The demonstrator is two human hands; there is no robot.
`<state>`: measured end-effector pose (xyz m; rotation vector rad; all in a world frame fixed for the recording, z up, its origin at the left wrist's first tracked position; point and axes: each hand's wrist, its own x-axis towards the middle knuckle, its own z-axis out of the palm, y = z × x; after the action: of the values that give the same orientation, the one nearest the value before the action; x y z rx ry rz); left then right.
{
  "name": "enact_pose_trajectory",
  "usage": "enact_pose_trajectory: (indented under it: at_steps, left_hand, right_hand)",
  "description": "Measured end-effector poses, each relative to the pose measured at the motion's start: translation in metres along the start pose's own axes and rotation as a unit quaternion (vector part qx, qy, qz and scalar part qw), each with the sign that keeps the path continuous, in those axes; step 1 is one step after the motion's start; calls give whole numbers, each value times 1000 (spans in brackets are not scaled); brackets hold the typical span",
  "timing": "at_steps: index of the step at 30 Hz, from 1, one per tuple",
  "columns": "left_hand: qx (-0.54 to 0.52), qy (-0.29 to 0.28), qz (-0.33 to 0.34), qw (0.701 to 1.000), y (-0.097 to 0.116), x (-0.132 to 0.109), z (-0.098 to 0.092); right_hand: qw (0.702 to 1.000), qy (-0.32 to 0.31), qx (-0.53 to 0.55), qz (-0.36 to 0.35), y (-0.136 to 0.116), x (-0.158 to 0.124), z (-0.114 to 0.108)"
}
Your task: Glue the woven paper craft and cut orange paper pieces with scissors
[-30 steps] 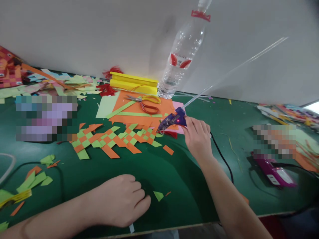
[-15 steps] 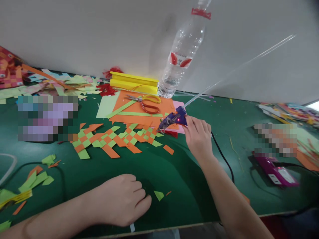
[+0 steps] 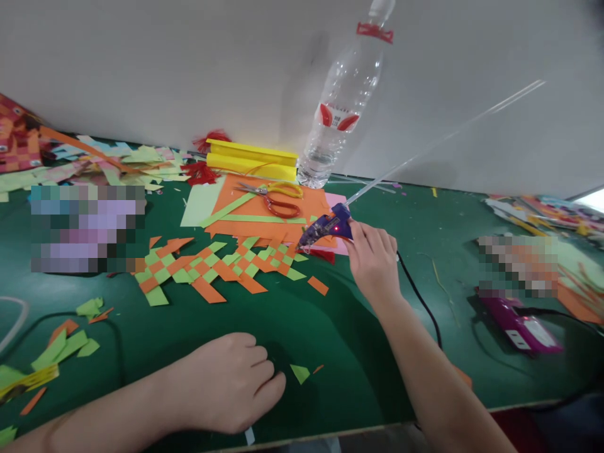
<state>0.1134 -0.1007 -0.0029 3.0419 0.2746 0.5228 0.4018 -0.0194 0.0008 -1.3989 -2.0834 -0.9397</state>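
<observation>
My right hand (image 3: 375, 261) is closed around a dark blue hot glue gun (image 3: 333, 226), with a small red light glowing on its side. A long clear glue stick (image 3: 401, 163) sticks out of its back end. The gun's nozzle points down-left at the right end of a woven paper strip piece (image 3: 214, 261) in orange and green, and appears to touch it. My left hand (image 3: 236, 380) rests in a loose fist on the table near the front edge, with nothing visible in it. Close by it lies a green paper scrap (image 3: 300, 373).
Behind the woven piece, scissors (image 3: 278, 200) lie on orange paper sheets (image 3: 231, 189). A plastic bottle (image 3: 337, 116) stands against the wall beside a folded yellow piece (image 3: 252, 160). Paper scraps (image 3: 66, 343) lie at left. A purple power strip (image 3: 519, 324) is at right.
The camera view has shifted slightly. Both hands and the glue gun hold almost the same place over the table, with the nozzle still at the woven piece's right end.
</observation>
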Motion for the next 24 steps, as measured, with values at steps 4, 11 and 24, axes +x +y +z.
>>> enact_pose_trajectory:
  at_steps: [4, 11, 24]
  left_hand:
    - [1, 0, 0, 1000, 0, -1, 1]
    - [-2, 5, 0, 1000, 0, -2, 2]
    - [-6, 2, 0, 1000, 1, -2, 2]
  right_hand:
    - [1000, 6, 3, 0, 2, 0, -1]
    - [1000, 7, 6, 4, 2, -1, -1]
    - [1000, 0, 26, 4, 1, -1, 0]
